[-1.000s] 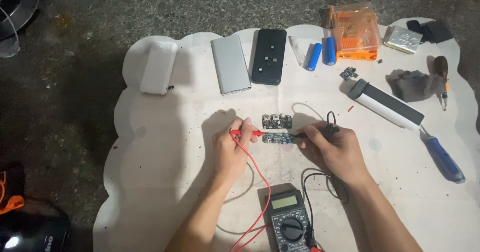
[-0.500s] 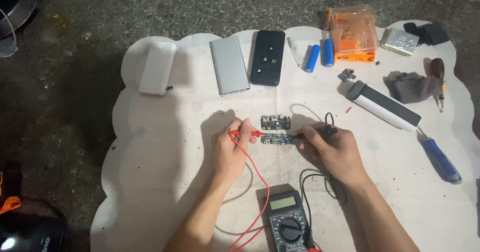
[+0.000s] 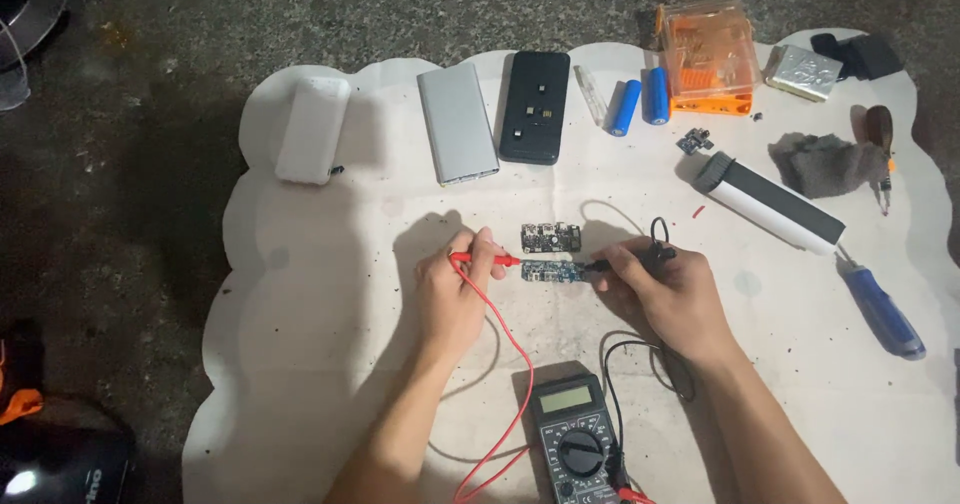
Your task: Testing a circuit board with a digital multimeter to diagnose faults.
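Red probe [image 3: 485, 259] was pinched in the fingers of my left hand [image 3: 455, 299], its tip at the left end of the lower blue circuit board [image 3: 553, 271]. My right hand [image 3: 668, 292] clamped the black probe [image 3: 600, 263] at the board's right end. A multimeter [image 3: 575, 444] lay between my forearms on the white mat [image 3: 320, 364].

white power bank [image 3: 312, 129], blue batteries [image 3: 640, 101], blue-handled screwdriver [image 3: 880, 310]

Bright light falls on the white mat [image 3: 300, 364], so it looks pale and a bit washed out. The floor [image 3: 130, 214] around it is dim. Soft shadows sit left of the left hand [image 3: 455, 299]. The picture is sharp, only slightly grainy.
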